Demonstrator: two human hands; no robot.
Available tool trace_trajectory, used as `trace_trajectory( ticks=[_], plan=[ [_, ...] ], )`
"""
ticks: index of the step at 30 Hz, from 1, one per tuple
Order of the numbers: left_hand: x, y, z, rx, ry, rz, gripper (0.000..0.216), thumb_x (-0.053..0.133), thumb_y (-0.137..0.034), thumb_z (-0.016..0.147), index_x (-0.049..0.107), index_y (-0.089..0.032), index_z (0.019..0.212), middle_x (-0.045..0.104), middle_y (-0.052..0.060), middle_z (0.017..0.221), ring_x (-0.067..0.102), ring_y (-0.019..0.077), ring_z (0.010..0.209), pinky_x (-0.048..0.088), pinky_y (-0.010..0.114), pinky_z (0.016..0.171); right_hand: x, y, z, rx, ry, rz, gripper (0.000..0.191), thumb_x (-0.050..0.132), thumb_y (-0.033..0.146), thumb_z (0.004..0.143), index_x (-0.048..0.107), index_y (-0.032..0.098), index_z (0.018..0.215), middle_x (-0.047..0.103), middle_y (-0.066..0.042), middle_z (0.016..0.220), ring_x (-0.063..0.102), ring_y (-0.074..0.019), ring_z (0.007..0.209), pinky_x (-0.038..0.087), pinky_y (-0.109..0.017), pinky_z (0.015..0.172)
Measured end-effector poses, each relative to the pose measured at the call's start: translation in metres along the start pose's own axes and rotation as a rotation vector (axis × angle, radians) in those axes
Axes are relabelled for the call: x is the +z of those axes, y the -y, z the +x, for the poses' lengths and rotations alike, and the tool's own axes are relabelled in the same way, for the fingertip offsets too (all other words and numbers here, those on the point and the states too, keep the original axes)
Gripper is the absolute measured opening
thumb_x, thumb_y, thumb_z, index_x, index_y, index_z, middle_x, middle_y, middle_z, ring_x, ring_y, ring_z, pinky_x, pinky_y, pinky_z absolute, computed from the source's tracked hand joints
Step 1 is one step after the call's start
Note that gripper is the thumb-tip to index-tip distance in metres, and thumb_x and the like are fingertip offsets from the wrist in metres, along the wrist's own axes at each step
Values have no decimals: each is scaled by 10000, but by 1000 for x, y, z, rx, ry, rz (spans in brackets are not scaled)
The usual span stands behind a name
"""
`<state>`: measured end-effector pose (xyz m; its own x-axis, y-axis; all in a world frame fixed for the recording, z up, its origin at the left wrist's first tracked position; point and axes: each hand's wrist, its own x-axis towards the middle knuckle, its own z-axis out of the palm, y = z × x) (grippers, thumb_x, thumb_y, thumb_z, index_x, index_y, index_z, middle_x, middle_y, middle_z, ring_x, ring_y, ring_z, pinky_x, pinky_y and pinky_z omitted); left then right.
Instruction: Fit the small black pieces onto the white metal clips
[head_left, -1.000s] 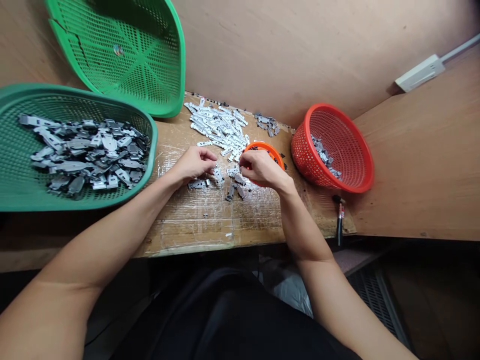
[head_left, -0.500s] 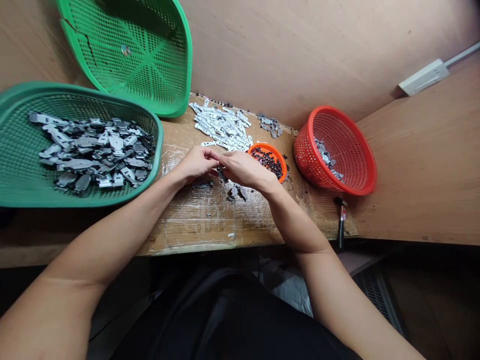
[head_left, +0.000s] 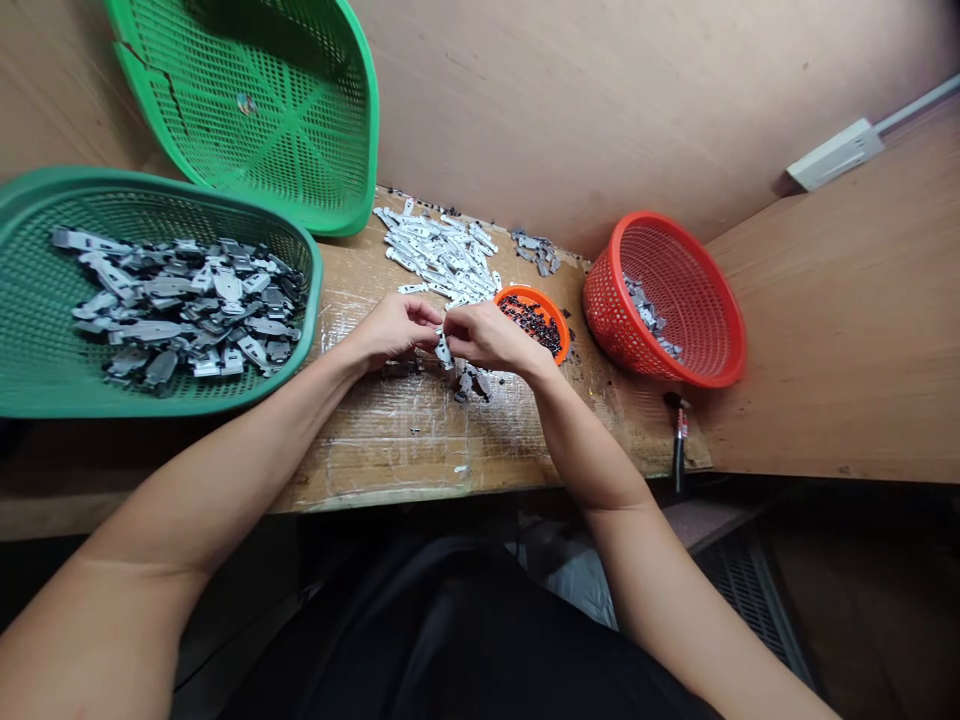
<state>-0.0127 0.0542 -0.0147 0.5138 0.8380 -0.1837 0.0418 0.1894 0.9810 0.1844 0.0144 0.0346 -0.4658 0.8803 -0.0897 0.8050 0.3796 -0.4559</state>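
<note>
My left hand [head_left: 397,330] and my right hand [head_left: 487,337] meet above the middle of the table. Between their fingertips is a small silver metal plate [head_left: 443,348] with holes, tilted downward; both hands pinch it. Just below lie a few grey metal pieces [head_left: 472,383] on the tabletop. An orange dish [head_left: 566,335] of small dark parts stands right behind my right wrist. Beyond my hands spreads a pile of long silver metal plates [head_left: 439,250]. Fingertip detail is too small to make out.
At left stands a dark green basket [head_left: 319,290] heaped with metal assemblies, with a bright green basket [head_left: 373,120] leaning behind it. A red basket [head_left: 600,300] holding grey pieces tilts at right. Near the front right edge lies a black-handled hammer [head_left: 679,445]. Grey plates [head_left: 536,250] lie by the wall.
The silver plate between my hands now shows more of its bright face. My fingers have shifted slightly around it, and the whole view has moved a little.
</note>
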Motion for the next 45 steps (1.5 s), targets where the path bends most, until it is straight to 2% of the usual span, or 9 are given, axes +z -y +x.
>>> trace_trajectory(
  ticks=[8,15,18,21,26,36,39,42,45],
  plan=[
    [6,-7,-3,-98,-29,-57,147,790,-12,787,755,-154,801,731,36,689,665,131,557,518,275,572,7,-18,9,156,80,391,48,623,157,777,666,173,790,641,9,706,533,-130,671,381,-310,649],
    [3,-2,-1,-126,-79,-54,143,808,-45,800,747,-171,826,732,34,715,709,162,583,489,276,546,1,-16,5,218,90,474,66,650,205,864,652,189,800,643,3,713,543,-126,653,418,-303,625],
    [2,-2,0,-140,-106,-52,155,830,-63,793,746,-180,851,732,33,741,722,170,604,484,276,540,7,-16,-6,287,18,647,217,757,376,914,615,213,905,677,-2,784,588,-124,671,457,-281,608],
    [2,-4,-1,-142,-122,-46,168,853,-77,787,737,-180,852,727,33,752,718,167,604,467,274,527,20,-15,-15,323,30,859,489,890,557,823,546,243,973,707,-2,796,657,-143,692,488,-263,577],
    [2,-6,-1,-126,-129,-32,146,848,-91,809,735,-176,844,730,37,758,716,164,610,455,281,535,42,-11,-17,358,31,995,615,948,579,729,479,266,975,705,29,708,676,-149,612,479,-242,496],
    [3,-5,1,-127,-138,-9,158,830,-77,781,727,-176,848,717,27,705,727,185,612,498,299,570,41,-10,-22,355,18,958,564,935,592,724,523,261,921,702,2,743,671,-165,638,491,-268,508],
    [2,-3,2,-131,-140,-15,163,846,-91,781,730,-173,861,735,43,746,729,183,616,491,298,552,37,-17,-20,382,-29,874,462,860,579,805,553,252,915,716,-24,788,675,-180,680,485,-288,541],
    [0,-2,3,-133,-149,-19,180,876,-125,772,736,-175,872,750,64,795,744,198,645,507,318,561,28,-29,-19,417,-148,613,235,702,414,933,592,228,840,706,-34,771,634,-169,672,456,-306,596],
    [-2,-1,4,-129,-159,-19,182,880,-128,768,734,-177,864,746,72,812,753,208,670,520,328,565,16,-32,-31,361,-159,252,183,657,239,921,624,213,743,676,-23,716,583,-167,682,431,-329,692]
  ],
)
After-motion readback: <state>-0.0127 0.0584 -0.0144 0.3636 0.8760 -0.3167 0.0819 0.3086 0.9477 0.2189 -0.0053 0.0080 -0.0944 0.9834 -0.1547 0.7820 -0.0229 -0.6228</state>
